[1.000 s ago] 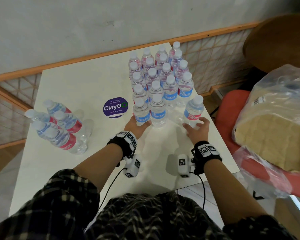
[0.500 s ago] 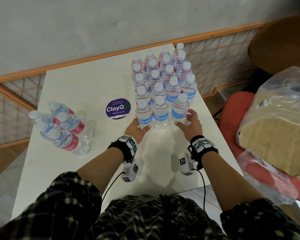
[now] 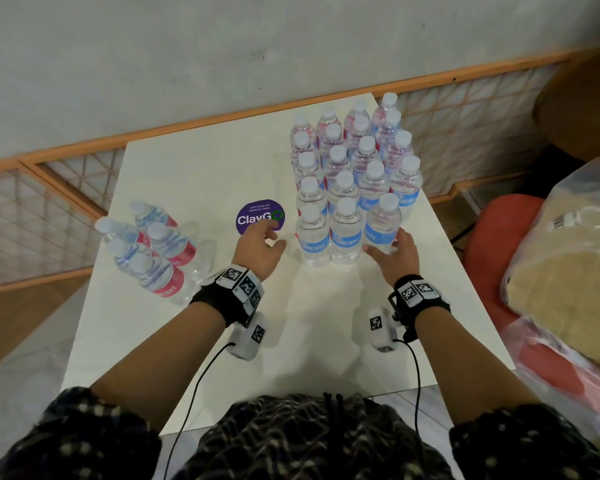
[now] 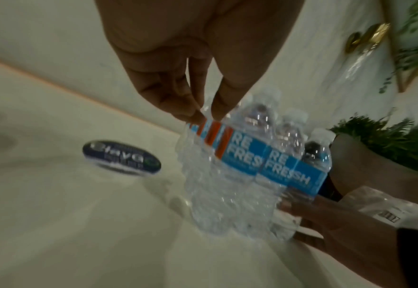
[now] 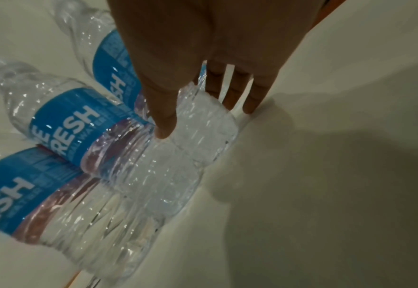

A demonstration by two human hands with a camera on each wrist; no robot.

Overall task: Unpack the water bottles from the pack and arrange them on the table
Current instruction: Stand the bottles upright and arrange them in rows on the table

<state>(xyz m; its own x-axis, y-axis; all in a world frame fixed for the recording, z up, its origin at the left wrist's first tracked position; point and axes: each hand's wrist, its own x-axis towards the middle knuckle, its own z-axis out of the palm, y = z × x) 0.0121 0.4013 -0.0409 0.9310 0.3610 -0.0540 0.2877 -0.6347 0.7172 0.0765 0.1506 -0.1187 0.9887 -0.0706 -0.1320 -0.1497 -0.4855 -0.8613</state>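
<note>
A block of upright clear water bottles [image 3: 352, 168] with blue labels stands on the right half of the white table [image 3: 291, 341]. Its front row holds three bottles. My right hand [image 3: 390, 245] touches the base of the front right bottle [image 3: 383, 223]. In the right wrist view its thumb [image 5: 163, 124] lies on that bottle [image 5: 203, 134] and straight fingers [image 5: 249, 101] reach down beside it. My left hand [image 3: 267, 237] hovers left of the block with relaxed fingers [image 4: 178, 105], holding nothing. A second cluster of red-labelled bottles [image 3: 153, 258] stands at the table's left edge.
A round purple sticker [image 3: 260, 218] lies on the table just beyond my left hand. A red chair [image 3: 499, 244] to the right carries a clear plastic bag [image 3: 568, 271] with beige contents. An orange lattice railing [image 3: 465, 133] and a grey wall back the table.
My right hand slid the lone bottle left into the front row and stays at it. My left hand left the front left bottle and moved left toward the sticker.
</note>
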